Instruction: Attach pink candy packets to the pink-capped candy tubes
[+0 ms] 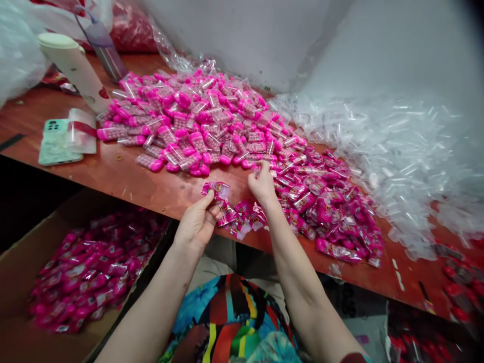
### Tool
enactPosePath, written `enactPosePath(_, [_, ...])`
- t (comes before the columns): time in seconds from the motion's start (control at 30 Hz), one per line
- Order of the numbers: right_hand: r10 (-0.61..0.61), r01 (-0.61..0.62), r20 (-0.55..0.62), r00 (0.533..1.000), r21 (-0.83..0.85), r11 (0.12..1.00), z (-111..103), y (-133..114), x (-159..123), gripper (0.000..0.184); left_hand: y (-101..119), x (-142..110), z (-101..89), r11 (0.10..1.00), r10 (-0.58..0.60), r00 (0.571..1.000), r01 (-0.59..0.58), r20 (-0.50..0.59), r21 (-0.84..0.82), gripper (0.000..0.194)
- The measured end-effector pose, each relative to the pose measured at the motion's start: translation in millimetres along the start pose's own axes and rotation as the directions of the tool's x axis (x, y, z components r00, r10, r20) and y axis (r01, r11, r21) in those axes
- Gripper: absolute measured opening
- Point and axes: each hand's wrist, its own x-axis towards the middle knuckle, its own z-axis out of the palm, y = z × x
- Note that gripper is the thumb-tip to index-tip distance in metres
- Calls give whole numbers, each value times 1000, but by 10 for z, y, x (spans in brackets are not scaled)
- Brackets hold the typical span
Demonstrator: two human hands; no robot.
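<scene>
A reddish-brown surface (151, 186) is running diagonally in front of you, its smooth, wood-like top catching dull light and showing a few scuffs. On its right, a broad heap of clear plastic pieces (393, 136) is spreading out, thin, slick and mostly tube-like. In the middle, a mound of capped containers (204, 121) is sprawling, their rounded hot-pink ends gleaming and their transparent bodies showing small, pale-pink beads. Below the surface on your left, a brown, straight-walled box (15, 292) is holding a load of glossy pink packets (94, 272). Nearer your right arm, a pile of printed magenta wrappers (336, 206) is lying crumpled, its film creasing into shiny folds.

Beyond your left hand, a tapered cream cup (62, 58) is standing beside the containers, and a slim, partly translucent bottle (104, 50) is standing just behind it. A flat, marbled pale-green phone (56, 143) is lying near the cup.

Your left hand (194, 222) is hovering over the surface's front edge, its fingers pinching a small, flimsy magenta wrapper (220, 190) with a see-through patch. Your right hand (262, 186) is curling at the near edge of the mound, its index finger reaching toward the containers; you cannot tell whether those fingers are gripping anything.
</scene>
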Motion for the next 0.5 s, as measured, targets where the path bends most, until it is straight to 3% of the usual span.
enactPosePath(0.03, [-9,2,31,999,219,976,-56,3,-160,40,-11,-13,-1,1000,-13,1000,12,-9,-19,17])
enactPosePath(0.1, [-45,-70,169,985,615,786,-135,-9,-521,35,-46,-34,-8,998,-32,1000,31,-2,-47,18])
enactPosePath(0.13, [-60,-113,213,975,716,689,-154,-21,-701,34,-71,-41,-13,998,-39,999,40,15,-55,17])
enactPosePath(0.23, [-24,-118,162,987,804,584,-146,-62,-1114,32,-168,-53,-24,996,-46,993,54,110,-70,15])
enactPosePath(0.5, [-16,19,-11,1000,767,642,-107,45,-1336,34,-380,-159,11,999,-23,979,16,202,36,8])
